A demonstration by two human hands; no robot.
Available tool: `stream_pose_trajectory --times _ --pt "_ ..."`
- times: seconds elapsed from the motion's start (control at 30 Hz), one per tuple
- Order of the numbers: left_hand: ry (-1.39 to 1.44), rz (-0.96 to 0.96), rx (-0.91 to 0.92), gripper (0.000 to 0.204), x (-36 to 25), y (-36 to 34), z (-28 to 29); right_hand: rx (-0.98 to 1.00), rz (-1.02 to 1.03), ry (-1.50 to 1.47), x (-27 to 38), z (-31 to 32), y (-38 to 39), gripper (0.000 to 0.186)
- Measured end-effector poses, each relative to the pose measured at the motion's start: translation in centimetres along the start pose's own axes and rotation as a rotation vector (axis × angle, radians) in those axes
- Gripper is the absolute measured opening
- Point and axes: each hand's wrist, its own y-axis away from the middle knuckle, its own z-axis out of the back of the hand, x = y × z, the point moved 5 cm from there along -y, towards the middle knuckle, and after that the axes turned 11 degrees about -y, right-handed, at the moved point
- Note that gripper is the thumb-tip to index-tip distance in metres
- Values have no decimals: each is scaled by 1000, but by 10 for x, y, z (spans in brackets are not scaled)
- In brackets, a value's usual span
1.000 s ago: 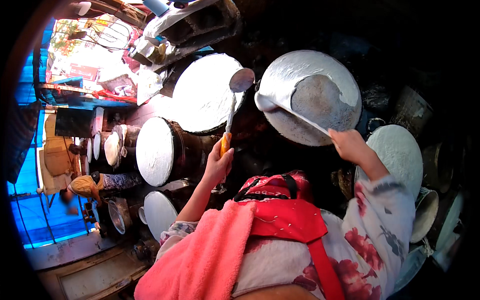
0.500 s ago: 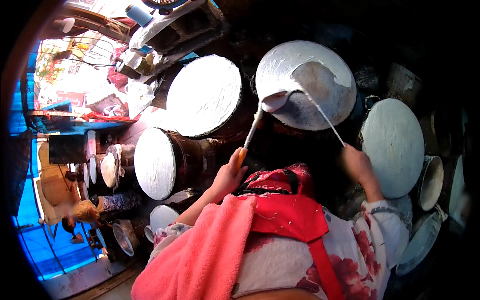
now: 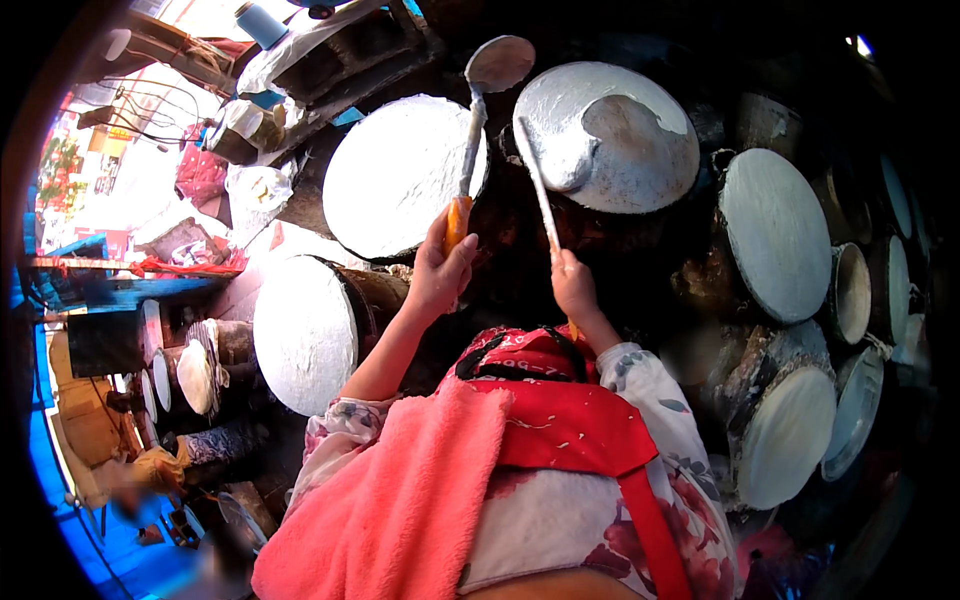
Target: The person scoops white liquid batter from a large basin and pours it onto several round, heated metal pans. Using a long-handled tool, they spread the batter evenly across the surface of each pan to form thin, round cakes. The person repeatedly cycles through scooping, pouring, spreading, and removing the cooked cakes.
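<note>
Griddle coated right across in white paste (image 3: 405, 180), round and dark-sided, at left, beyond the left hand (image 3: 442, 265). Next in order, that hand, wrapped firmly around the orange handle of a long-shafted, round-bowled metal ladle (image 3: 472, 140); held raised, bowl farthest from the body, over the gap between two griddles as seen from above. Then a slim, straight, pale stick (image 3: 538, 182), gripped low in the closed right hand (image 3: 575, 288); pointed away from the body with a slight leftward lean, tip at the left rim of a round grey griddle only partly coated in white paste (image 3: 645, 165). Touching or just apart at that rim, impossible to tell. Lay ahead of both hands and to the right, nearer to the right hand, with a thick lump of white paste (image 3: 568, 168) on the near left side, beside a bare grey patch. Farther right, well apart from both hands, another round white-topped griddle (image 3: 775, 235). Compared with half a second earlier: right hand shifted leftward, from below the right side of the partly coated griddle to close beside the left hand; stick swung from a steep slant to nearly straight ahead; ladle lifted away from the stick, after a meeting at the near left rim.
</note>
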Motion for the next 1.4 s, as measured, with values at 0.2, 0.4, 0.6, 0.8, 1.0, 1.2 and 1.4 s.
stream_pose_trajectory --times 0.2,0.4,0.6,0.8,1.0,1.2,1.4 --pt "37 -4 28 53 14 19 19 -161 -376 -387 -12 54 48 28" --pt "41 18 114 50 6 22 10 -67 15 268 20 18 26 24" --pt "26 61 118 45 12 17 7 -225 -202 55 -17 86 46 23" --pt "-25 38 144 37 2 11 -4 -79 28 302 -8 80 52 22" --pt "-9 51 152 31 3 9 -16 -69 -13 236 -12 110 48 18" --pt "-6 115 137 30 -3 6 -29 -154 -102 210 -45 168 30 22" --pt "13 106 93 31 4 12 -34 180 70 391 -24 144 48 17"
